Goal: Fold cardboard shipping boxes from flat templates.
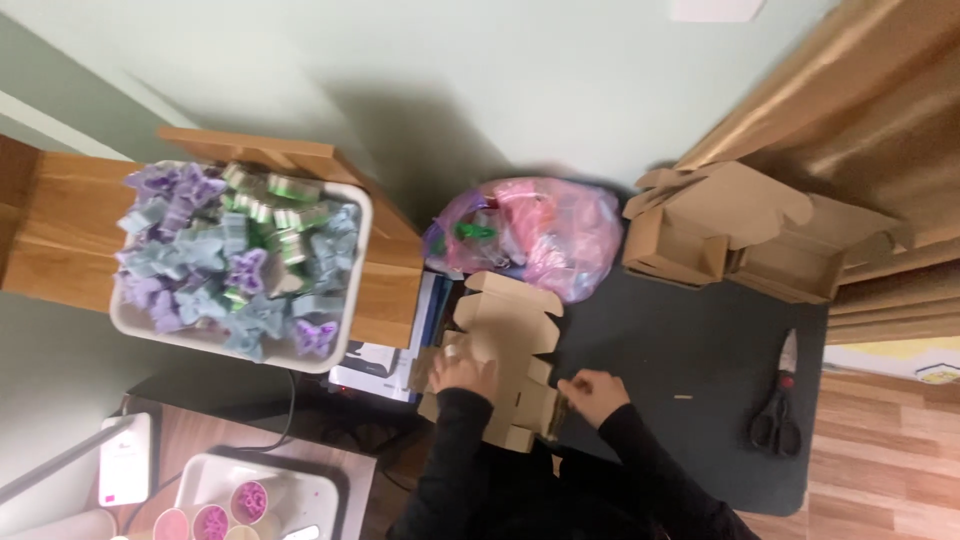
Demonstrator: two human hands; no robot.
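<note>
Dark mat (pixel 690 350): both hands on flat cardboard box (pixel 505 345)

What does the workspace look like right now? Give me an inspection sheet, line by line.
Surface: dark mat lying on a wood floor.
Job's things: flat brown cardboard box blank, partly folded, on the mat's left end.
Clutter: two folded cardboard boxes at the mat's far edge; pink plastic bag of small items; scissors at the mat's right edge; white tray of purple, blue and green butterfly shapes on a wooden stand; a second tray with round purple pieces.
Grippers: left hand presses on the blank; right hand pinches its lower right edge.
Cables: dark cable below the stand.
Surroundings: pale wall, tan curtain.
</note>
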